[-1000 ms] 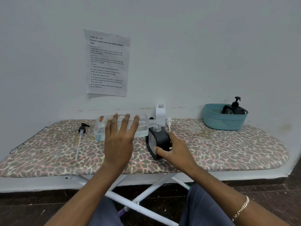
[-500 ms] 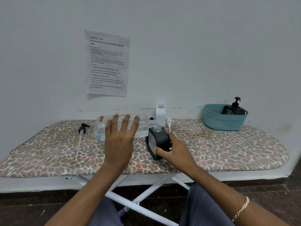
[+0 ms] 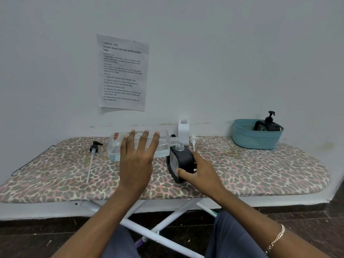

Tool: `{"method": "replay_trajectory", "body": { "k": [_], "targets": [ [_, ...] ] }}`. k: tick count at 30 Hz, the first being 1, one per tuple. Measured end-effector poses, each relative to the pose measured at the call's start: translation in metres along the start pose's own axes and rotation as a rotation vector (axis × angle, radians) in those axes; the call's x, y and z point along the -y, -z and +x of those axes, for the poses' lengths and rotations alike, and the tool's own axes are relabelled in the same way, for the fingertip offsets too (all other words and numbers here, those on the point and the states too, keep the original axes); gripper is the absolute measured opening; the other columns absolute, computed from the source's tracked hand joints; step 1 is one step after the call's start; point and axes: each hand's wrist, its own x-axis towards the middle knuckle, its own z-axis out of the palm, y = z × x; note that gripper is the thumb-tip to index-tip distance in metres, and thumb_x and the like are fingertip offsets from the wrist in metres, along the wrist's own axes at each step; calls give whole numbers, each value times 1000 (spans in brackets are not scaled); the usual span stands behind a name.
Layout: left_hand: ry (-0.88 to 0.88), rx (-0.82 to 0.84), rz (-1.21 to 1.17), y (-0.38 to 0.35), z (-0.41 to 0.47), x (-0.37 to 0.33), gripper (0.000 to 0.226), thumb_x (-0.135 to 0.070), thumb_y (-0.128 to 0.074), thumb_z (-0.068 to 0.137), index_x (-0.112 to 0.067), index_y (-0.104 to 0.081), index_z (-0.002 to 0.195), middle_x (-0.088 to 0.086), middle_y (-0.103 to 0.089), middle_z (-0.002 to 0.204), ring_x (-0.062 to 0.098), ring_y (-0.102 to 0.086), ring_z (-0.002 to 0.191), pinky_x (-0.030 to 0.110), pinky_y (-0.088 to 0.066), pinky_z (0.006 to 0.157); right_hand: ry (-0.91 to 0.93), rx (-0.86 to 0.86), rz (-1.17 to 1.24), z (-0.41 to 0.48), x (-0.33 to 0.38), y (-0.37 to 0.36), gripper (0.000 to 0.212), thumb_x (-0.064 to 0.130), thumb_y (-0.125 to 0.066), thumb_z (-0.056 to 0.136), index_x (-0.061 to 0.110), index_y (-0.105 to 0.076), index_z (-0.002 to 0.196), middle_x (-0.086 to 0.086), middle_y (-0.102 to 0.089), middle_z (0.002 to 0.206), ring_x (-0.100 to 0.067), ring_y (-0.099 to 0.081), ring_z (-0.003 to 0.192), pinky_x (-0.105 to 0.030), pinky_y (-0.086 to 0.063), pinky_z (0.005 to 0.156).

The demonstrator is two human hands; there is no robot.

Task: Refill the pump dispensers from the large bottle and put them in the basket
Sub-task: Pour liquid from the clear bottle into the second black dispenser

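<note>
The large clear bottle (image 3: 163,142) is held on its side over the board, its open neck at the mouth of a black dispenser (image 3: 181,161) with no pump on. My left hand (image 3: 136,159) has straight, spread fingers against the near side of the large bottle. My right hand (image 3: 200,174) grips the black dispenser from the right. A white dispenser (image 3: 183,132) without pump stands behind. A black pump (image 3: 94,151) lies at left, a white pump (image 3: 193,141) by the white dispenser. Another black dispenser (image 3: 266,124) sits in the teal basket (image 3: 256,140).
All of this stands on an ironing board with a leopard-print cover (image 3: 260,170) against a white wall. A printed sheet (image 3: 122,71) is taped to the wall. The board's white legs (image 3: 167,218) cross below, near my knees.
</note>
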Motion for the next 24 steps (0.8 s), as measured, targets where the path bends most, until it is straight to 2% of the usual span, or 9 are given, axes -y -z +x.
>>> {"method": "replay_trajectory", "body": {
  "k": [3, 7, 11, 24],
  "targets": [
    [0, -4, 3, 0, 0, 0, 80, 13, -66, 78, -16, -53, 151, 17, -59, 146, 50, -45, 140, 61, -32, 118, -2, 3, 5, -1, 0, 0, 52, 41, -78, 88, 31, -53, 133, 28, -62, 102, 15, -61, 92, -11, -51, 73],
    [0, -5, 8, 0, 0, 1, 80, 13, -65, 78, -16, -53, 151, 18, -58, 146, 50, -45, 141, 61, -32, 118, 2, 1, 0, 0, 1, 0, 55, 41, -77, 88, 28, -53, 136, 19, -66, 107, 8, -63, 95, -14, -53, 76],
    [1, -1, 3, 0, 0, 0, 81, 13, -64, 77, -16, -52, 151, 18, -58, 146, 50, -45, 141, 62, -32, 118, 2, 2, -1, 0, 1, 1, 54, 41, -77, 88, 28, -54, 135, 20, -66, 107, 8, -63, 95, -12, -51, 74],
    [4, -4, -2, 0, -1, 0, 78, 12, -66, 79, -17, -53, 151, 17, -58, 147, 49, -45, 141, 61, -32, 118, -6, 18, 12, 2, -4, 2, 54, 38, -78, 89, 27, -54, 137, 24, -64, 104, 20, -59, 90, -4, -47, 70]
  ]
}}
